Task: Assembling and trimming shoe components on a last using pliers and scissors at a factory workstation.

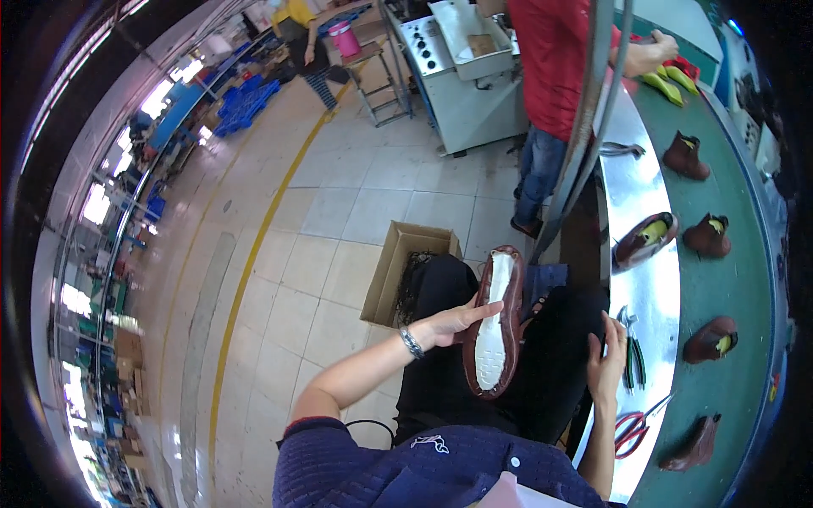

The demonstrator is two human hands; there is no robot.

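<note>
Pliers and red-handled scissors near right fingers

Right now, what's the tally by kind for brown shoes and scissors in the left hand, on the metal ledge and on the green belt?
Brown shoes: 6 (1 in left hand, 1 on metal ledge, 4 on green belt)
Scissors: 1
Total: 7

The shoe in the left grip has faintly glossy, leather-like sides around a matt white underside. Beside the right grip, the desk is smooth, shiny metal, the pliers' handles plastic-looking
</note>
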